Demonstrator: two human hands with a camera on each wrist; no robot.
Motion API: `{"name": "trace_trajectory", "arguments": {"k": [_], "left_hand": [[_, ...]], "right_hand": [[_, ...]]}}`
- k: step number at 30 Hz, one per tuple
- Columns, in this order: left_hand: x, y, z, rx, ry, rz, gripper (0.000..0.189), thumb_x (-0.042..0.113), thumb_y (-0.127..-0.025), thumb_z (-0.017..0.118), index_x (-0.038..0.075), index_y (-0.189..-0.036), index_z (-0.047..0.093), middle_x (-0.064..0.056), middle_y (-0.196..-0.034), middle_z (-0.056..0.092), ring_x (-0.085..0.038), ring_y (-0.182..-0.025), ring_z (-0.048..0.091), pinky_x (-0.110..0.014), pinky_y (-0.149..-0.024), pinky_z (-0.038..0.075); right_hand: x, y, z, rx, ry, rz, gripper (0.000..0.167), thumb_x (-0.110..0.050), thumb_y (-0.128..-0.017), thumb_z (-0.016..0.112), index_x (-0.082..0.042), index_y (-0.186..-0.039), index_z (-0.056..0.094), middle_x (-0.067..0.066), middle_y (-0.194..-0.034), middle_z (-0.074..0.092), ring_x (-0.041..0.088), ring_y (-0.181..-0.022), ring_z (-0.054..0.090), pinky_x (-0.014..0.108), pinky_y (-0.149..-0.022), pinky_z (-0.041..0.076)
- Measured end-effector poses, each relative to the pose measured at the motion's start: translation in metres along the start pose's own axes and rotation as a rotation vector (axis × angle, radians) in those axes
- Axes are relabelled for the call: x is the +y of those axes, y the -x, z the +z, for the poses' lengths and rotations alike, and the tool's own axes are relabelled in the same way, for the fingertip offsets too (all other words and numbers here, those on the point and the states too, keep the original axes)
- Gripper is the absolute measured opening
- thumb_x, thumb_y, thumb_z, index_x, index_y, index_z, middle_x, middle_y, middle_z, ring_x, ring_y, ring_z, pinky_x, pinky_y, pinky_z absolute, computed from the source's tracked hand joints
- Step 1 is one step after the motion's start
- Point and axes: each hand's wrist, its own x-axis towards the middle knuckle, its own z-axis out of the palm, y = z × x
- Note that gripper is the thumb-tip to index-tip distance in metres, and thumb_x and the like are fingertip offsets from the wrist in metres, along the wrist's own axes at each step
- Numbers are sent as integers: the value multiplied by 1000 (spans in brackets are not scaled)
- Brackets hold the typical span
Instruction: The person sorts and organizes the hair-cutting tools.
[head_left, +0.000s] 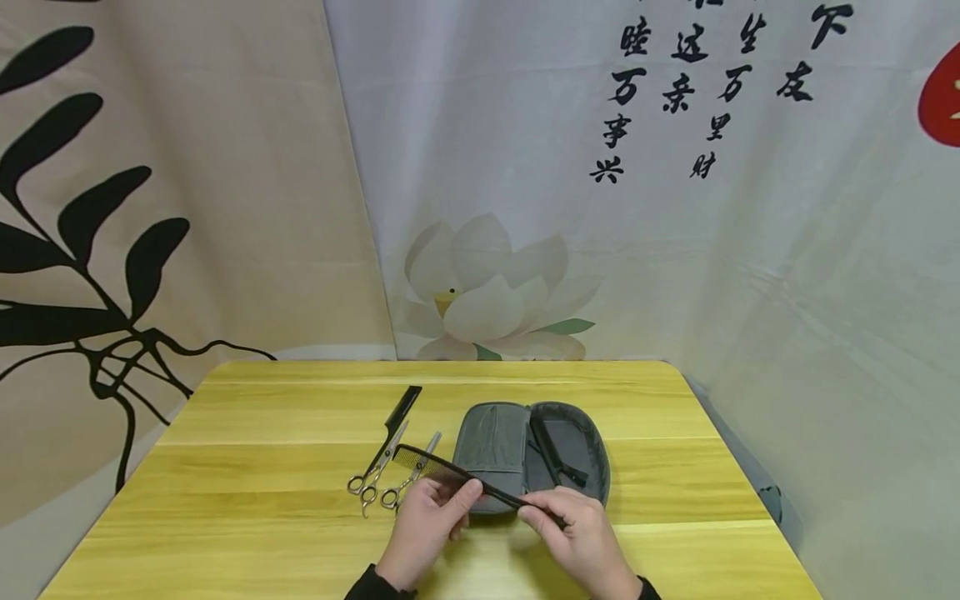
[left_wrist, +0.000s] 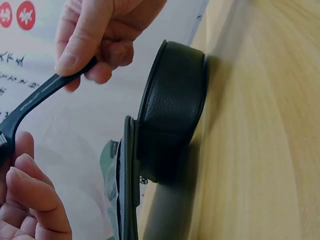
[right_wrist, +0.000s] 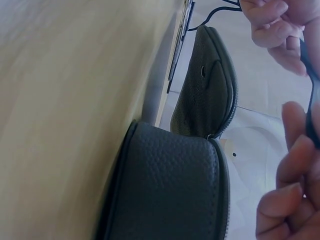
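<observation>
Black comb (head_left: 498, 495): held above the worktop (head_left: 262, 467), clear of its surface, in front of an open grey case (head_left: 487, 429). My left hand (head_left: 431, 518) pinches it near its toothed part, thumb on top. My right hand (head_left: 576, 529) grips the handle near its end between thumb and fingers. The comb slants, with the toothed end toward my left and the handle toward my right.

The case lies unfolded on the worktop: a flat pocketed half on the left, a deeper half on the right. A long black tool (head_left: 547, 446) lies in the deeper half; I cannot tell its exact type.

To the left of the case I note a second comb (head_left: 395, 425), also black, a pair of scissors (head_left: 382, 461) beside it, and another pair (head_left: 407, 482) nearer the case, partly hidden behind the held comb's teeth.
</observation>
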Motion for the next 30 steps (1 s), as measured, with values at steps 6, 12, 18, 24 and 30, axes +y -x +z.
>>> {"name": "trace_trajectory", "arguments": {"k": [6,12,18,24,30], "left_hand": [[-1,-2,-3,70,47,-24,32,27,-102,75,-4,-106,71,-1,-76,74,-8,-52,51,-19,-50,46],[-2,-3,-4,108,116,-42,33,23,-100,77,-5,-110,64,-14,-93,78,-10,-57,55,-21,-48,48],[0,-3,-6,110,162,-74,37,23,-97,80,-4,-112,59,-18,-100,77,-12,-62,60,-22,-49,52],[3,-2,-7,102,178,-86,35,23,-101,76,-4,-118,61,-21,-108,78,-14,-66,65,-25,-52,57],[5,-1,-8,101,208,-92,50,32,-104,72,-9,-129,60,-16,-104,78,-14,-65,66,-26,-55,59]], "right_hand": [[3,-1,0,42,-6,-87,26,0,-81,89,-8,-104,84,-2,-84,79,1,-68,61,6,-63,47],[8,-2,0,45,-43,-185,28,0,-80,89,-2,-107,84,5,-86,82,8,-72,70,12,-67,53],[9,-6,-1,49,-25,-255,24,-7,-86,87,-1,-109,83,7,-85,81,12,-74,73,17,-71,58],[8,-6,-1,78,98,-279,21,-18,-92,84,-4,-108,84,3,-85,82,10,-74,73,20,-71,59],[8,-7,-2,90,181,-316,20,-23,-96,81,-5,-103,85,1,-85,82,8,-71,72,21,-67,58]]}}
